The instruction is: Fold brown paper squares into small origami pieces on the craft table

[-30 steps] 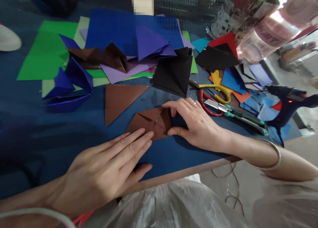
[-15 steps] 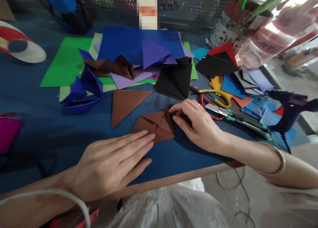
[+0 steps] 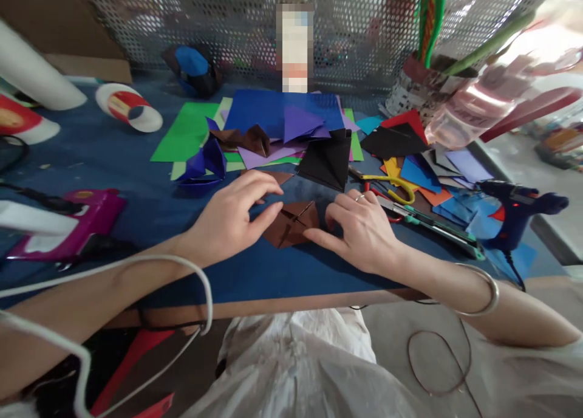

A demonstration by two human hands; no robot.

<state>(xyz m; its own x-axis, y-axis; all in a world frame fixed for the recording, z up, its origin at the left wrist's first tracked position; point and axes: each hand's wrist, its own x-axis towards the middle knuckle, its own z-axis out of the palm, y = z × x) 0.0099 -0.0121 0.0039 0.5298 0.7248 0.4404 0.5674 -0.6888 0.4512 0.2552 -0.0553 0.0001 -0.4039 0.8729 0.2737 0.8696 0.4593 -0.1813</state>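
A brown paper square (image 3: 298, 222) lies on the blue tabletop, its corners folded in so that the creases cross in the middle. My left hand (image 3: 230, 217) is at its left edge with thumb and forefinger apart; the thumb tip meets the paper. From the right, my right hand (image 3: 364, 229) rests its stretched thumb on the paper's lower right side, fingers bent and away from the thumb. Behind my left fingers, most of a brown paper triangle (image 3: 283, 177) is hidden. Farther back are a folded black paper piece (image 3: 325, 161) and a folded dark blue paper piece (image 3: 204, 163).
Coloured sheets (image 3: 182, 132) are layered at the back. Scissors (image 3: 405, 190), a green utility knife (image 3: 437, 226) and a blue glue gun (image 3: 510, 208) lie at right. A purple power strip (image 3: 100, 217) sits at left. A white cord (image 3: 207, 290) crosses my left forearm.
My left hand has lifted off the brown square's lower left and moved up to its left edge, its fingers now bent. My right thumb has come down onto the paper. The view has shifted left.
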